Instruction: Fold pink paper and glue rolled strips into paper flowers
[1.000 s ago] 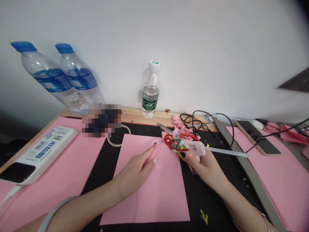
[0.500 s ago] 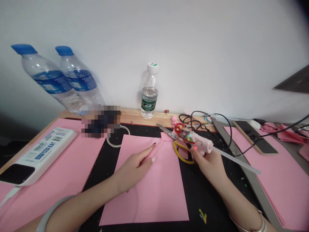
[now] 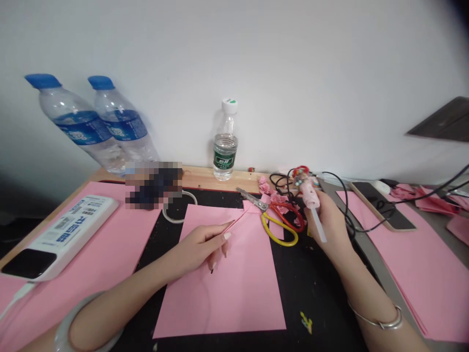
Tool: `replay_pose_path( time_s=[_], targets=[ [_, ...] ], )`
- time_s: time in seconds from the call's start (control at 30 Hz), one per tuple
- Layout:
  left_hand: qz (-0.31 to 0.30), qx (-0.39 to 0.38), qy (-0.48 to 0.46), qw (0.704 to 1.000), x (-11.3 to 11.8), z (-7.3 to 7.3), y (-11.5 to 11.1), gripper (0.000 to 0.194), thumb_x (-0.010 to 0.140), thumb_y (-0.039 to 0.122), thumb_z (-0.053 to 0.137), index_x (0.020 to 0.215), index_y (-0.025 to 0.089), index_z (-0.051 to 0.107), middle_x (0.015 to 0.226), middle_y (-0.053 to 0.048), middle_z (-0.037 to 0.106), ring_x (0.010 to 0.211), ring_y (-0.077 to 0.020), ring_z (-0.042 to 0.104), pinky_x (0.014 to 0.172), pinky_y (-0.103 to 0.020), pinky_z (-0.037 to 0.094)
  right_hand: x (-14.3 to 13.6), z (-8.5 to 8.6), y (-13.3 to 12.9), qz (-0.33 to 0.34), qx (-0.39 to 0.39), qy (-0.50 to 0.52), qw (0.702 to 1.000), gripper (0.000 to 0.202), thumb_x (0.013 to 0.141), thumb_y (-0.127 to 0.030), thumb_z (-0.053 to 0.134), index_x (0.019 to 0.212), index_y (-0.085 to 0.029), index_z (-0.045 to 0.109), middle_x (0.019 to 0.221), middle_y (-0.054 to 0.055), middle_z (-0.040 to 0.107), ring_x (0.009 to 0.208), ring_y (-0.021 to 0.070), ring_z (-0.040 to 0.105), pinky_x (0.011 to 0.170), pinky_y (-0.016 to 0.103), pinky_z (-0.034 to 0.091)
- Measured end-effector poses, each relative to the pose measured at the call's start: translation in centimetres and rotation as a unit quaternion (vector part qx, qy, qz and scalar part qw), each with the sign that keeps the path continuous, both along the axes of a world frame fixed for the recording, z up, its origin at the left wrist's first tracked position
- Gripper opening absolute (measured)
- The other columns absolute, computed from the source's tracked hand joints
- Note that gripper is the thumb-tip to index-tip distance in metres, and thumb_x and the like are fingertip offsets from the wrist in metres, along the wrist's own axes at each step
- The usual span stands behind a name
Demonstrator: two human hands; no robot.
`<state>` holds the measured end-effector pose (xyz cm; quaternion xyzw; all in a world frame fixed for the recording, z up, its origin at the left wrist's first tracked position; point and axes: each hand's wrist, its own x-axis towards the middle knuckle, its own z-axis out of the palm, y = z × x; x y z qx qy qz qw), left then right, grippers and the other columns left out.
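Note:
My left hand [image 3: 205, 247] pinches a thin piece of pink paper [image 3: 240, 220], seen nearly edge-on, above a large pink sheet [image 3: 227, 308]. My right hand [image 3: 331, 225] is wrapped round a pale pink glue gun [image 3: 310, 194], with a translucent glue stick [image 3: 318, 226] poking out of its rear end. Its nozzle points toward the wall, and small colourful decorations cover the front part. Between the hands lie scissors [image 3: 282, 240] with one yellow and one red handle, their blades resting near the top of the sheet. Small pink paper pieces [image 3: 276, 198] lie beside them.
A small water bottle [image 3: 224, 156] stands by the wall, with two larger bottles [image 3: 124, 129] further left. A white power bank [image 3: 62, 237] rests on pink paper at left. At right are a phone [image 3: 383, 208], black cables [image 3: 342, 188] and stacked pink sheets [image 3: 414, 274].
My right hand has moved the glue gun right, away from the scissors, and turned it so its nozzle points toward the wall. My left hand has shifted slightly, still pinching the paper.

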<state>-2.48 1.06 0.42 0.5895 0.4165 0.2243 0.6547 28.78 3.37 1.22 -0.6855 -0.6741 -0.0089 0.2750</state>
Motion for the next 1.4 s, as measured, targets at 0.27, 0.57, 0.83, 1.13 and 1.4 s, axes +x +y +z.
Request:
replay_pose_path(
  time_s=[0.27, 0.57, 0.83, 1.13, 1.4],
  targets=[
    [-0.016, 0.369, 0.129, 0.920, -0.2, 1.2, -0.4, 0.028, 0.094, 0.021, 0.040, 0.103, 0.014, 0.066, 0.077, -0.004, 0.066, 0.066, -0.0140, 0.063, 0.062, -0.024, 0.048, -0.2, 0.6, 0.0, -0.168, -0.144, -0.143, 0.965, 0.053, 0.083, -0.020, 0.039, 0.135, -0.011, 0.037, 0.118, 0.023, 0.054, 0.106, 0.0396, 0.055, 0.081, 0.063, 0.041],
    [0.014, 0.665, 0.201, 0.719, -0.7, 0.3, -0.2, 0.035, 0.098, 0.018, 0.034, 0.101, 0.013, 0.069, 0.090, -0.008, 0.073, 0.073, -0.0201, 0.070, 0.059, -0.030, 0.057, -1.0, 1.6, -1.1, 0.010, 0.054, -0.067, 0.996, 0.045, 0.080, -0.016, 0.045, 0.125, -0.014, 0.050, 0.126, 0.018, 0.052, 0.117, 0.0350, 0.048, 0.096, 0.054, 0.040],
    [0.011, 0.657, 0.224, 0.719, -0.2, -0.2, -0.4, 0.035, 0.098, 0.019, 0.035, 0.097, 0.014, 0.069, 0.089, -0.008, 0.073, 0.073, -0.0198, 0.070, 0.060, -0.031, 0.059, -6.3, 1.1, -4.0, 0.398, 0.021, 0.053, 0.916, 0.031, 0.083, -0.020, 0.063, 0.113, -0.019, 0.056, 0.109, 0.011, 0.062, 0.104, 0.0231, 0.057, 0.091, 0.039, 0.047],
    [-0.016, 0.624, 0.235, 0.745, 0.3, -0.8, -0.8, 0.028, 0.095, 0.016, 0.040, 0.098, 0.014, 0.068, 0.090, -0.007, 0.071, 0.078, -0.0193, 0.068, 0.067, -0.032, 0.059, -7.9, -0.9, -4.3, 0.390, 0.018, 0.064, 0.918, 0.018, 0.083, -0.011, 0.059, 0.099, -0.020, 0.058, 0.099, 0.007, 0.065, 0.094, 0.0205, 0.059, 0.085, 0.039, 0.047],
    [-0.012, 0.623, 0.240, 0.744, 0.1, -1.1, -0.7, 0.027, 0.095, 0.017, 0.042, 0.101, 0.015, 0.068, 0.096, -0.008, 0.072, 0.082, -0.0193, 0.069, 0.071, -0.033, 0.059, -7.6, -0.3, -4.1, 0.366, 0.028, 0.089, 0.926, 0.018, 0.083, -0.016, 0.058, 0.101, -0.020, 0.058, 0.101, 0.009, 0.063, 0.097, 0.0216, 0.059, 0.085, 0.038, 0.049]
  ],
)
